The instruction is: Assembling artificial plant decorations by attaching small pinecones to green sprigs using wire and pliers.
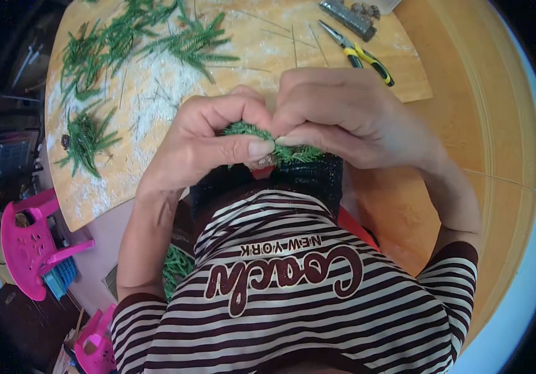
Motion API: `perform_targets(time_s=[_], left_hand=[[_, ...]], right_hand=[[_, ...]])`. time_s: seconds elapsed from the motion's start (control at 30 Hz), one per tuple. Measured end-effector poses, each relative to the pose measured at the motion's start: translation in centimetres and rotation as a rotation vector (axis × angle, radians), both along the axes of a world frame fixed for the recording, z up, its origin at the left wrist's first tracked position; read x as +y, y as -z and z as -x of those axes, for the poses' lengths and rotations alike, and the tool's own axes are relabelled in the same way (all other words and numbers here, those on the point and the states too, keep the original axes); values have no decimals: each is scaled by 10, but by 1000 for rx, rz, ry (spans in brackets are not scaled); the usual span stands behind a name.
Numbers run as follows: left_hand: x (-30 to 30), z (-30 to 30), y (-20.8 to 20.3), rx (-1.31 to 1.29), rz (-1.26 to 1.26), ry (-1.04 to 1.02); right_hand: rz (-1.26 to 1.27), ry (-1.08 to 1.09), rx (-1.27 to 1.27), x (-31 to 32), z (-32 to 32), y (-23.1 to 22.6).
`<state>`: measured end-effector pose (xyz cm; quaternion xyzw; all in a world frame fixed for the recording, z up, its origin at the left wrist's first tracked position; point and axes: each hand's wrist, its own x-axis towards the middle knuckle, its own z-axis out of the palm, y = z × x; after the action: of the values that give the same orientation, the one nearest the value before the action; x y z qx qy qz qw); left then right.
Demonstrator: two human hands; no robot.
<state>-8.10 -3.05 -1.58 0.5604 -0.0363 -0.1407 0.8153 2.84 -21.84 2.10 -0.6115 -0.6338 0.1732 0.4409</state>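
Note:
Close in front of my body, at the table's near edge, both hands are closed on a green pine sprig. My left hand pinches it with thumb and bent fingers. Its thumb tip meets the fingertips of my right hand, which grips the same sprig from the other side. A small brownish piece, perhaps a cone, shows under the left thumb. Whatever lies between the pinched fingertips is hidden.
On the wooden table lie green sprigs, another sprig bunch, white powder and thin wires. Pliers with yellow-black handles lie near a dark grey bundle. Pink plastic chairs stand at left.

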Motion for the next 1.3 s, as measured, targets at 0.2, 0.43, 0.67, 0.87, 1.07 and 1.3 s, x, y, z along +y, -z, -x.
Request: perform_targets(time_s=[0.2, 0.43, 0.67, 0.87, 1.07, 1.3], left_hand=[[-3, -2, 4, 32, 72, 8], [-11, -1, 3, -9, -51, -78], [-16, -7, -1, -257, -401, -222], [-27, -14, -1, -684, -1019, -485], [-9, -18, 7, -419, -571, -322], [4, -20, 8, 13, 100, -46]], right_hand=[[-58, 21, -167, 1, 0, 4], [95, 98, -399, -6, 2, -5], [143, 149, -476, -4, -2, -6], [173, 395, -277, -6, 1, 10], [180, 389, -6, -16, -6, -9], [135, 166, -408, -10, -6, -30]])
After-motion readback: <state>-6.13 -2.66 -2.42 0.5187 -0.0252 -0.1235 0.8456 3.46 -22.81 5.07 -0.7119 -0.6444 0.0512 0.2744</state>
